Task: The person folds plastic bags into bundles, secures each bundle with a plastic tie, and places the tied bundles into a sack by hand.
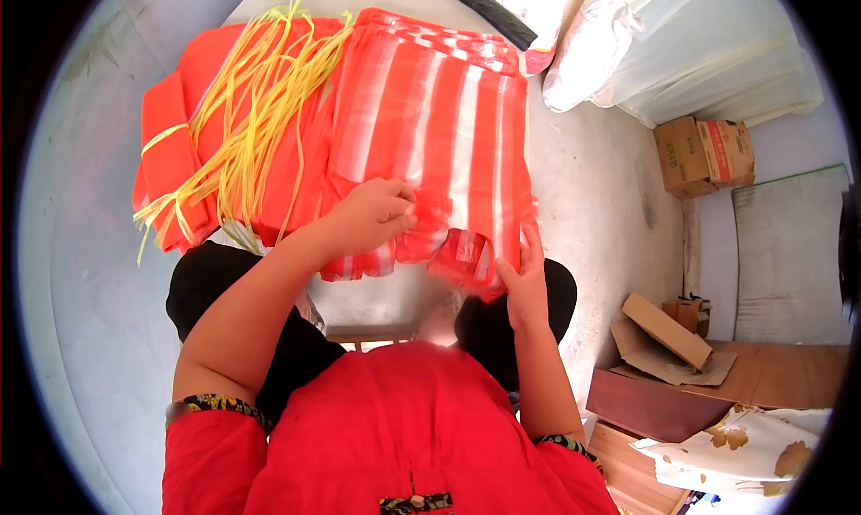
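Note:
A stack of red-and-white striped plastic bags [421,111] lies in front of me, its near edge loose and hanging toward my knees. My left hand [369,217] is at the near left part of the stack, fingers curled and pinched on the bag film. At the near right corner, my right hand [527,277] holds the bag edge between thumb and fingers. Left of the stack are folded red bags [170,156], with a bundle of yellow strips [260,111] lying across them.
A black roll [484,11] and a white plastic sack [592,48] lie beyond the stack. Cardboard boxes [704,156] stand at the right wall. Opened cardboard [668,336] rests on a wooden cabinet [780,371] at the lower right, near a patterned cloth [735,443].

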`<state>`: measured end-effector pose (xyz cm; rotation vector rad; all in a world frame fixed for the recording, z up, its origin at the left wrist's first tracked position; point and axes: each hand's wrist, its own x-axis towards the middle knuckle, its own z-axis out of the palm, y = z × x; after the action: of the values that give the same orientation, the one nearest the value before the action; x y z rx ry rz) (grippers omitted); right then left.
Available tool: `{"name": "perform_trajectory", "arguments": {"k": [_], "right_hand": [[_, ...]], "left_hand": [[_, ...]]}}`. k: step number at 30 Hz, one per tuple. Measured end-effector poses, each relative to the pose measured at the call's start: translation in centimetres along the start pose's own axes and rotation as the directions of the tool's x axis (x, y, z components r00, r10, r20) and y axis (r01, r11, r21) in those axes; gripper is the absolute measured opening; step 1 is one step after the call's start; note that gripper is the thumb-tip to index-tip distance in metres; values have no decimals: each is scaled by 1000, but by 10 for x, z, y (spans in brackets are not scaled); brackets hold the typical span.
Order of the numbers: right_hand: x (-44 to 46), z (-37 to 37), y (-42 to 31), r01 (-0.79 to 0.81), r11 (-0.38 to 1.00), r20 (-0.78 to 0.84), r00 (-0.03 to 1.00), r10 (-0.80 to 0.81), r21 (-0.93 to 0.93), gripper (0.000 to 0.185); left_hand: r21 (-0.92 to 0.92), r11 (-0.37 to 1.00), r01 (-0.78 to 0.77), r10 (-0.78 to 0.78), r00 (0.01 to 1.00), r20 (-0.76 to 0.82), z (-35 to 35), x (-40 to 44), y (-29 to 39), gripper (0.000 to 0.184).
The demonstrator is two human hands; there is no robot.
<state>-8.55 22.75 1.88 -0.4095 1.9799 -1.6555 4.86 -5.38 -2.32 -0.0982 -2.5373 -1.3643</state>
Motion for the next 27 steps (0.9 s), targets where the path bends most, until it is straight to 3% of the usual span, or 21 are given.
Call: {"name": "perform_trajectory", "arguments": {"k": [3,4,5,7,11,12,15,18,21,25,27], "right_hand": [[-15,-22,21,-44,999,68,997,44,-9,78],[-16,-29,27,-34,990,15,999,36,-135,74],[-18,-37,27,-65,987,20,997,69,-144,73],[-22,-41,10,-127,979,26,991,132,-162,70],[1,-27,-6,346,876,139,938,-317,-337,54],[10,-20,-18,364,827,206,930,-303,-428,47],[38,12,-39,171,918,249,965,-82,-358,40],[64,41,-40,181,936,372,926,-60,-302,41],[73,56,-38,-142,990,393,909,140,-24,40],[75,57,-28,-107,994,378,921,97,5,42],[75,59,-25,15,992,365,930,34,-129,43]], "left_hand": [[278,960,-14,7,1000,27,3,-4,19,11],[359,932,-44,41,999,17,6,-5,22,12],[436,897,-71,74,997,11,9,-7,25,14],[488,871,-59,56,998,22,10,-8,31,18],[574,813,-98,70,995,71,9,-8,33,25],[579,808,-112,80,993,81,9,-7,32,25],[582,801,-140,108,990,90,9,-8,29,26],[567,810,-147,135,989,63,9,-9,30,25],[556,819,-139,129,990,58,8,-10,28,22],[516,852,-88,77,996,43,7,-11,32,20],[499,863,-76,65,997,40,6,-10,33,21]]}}
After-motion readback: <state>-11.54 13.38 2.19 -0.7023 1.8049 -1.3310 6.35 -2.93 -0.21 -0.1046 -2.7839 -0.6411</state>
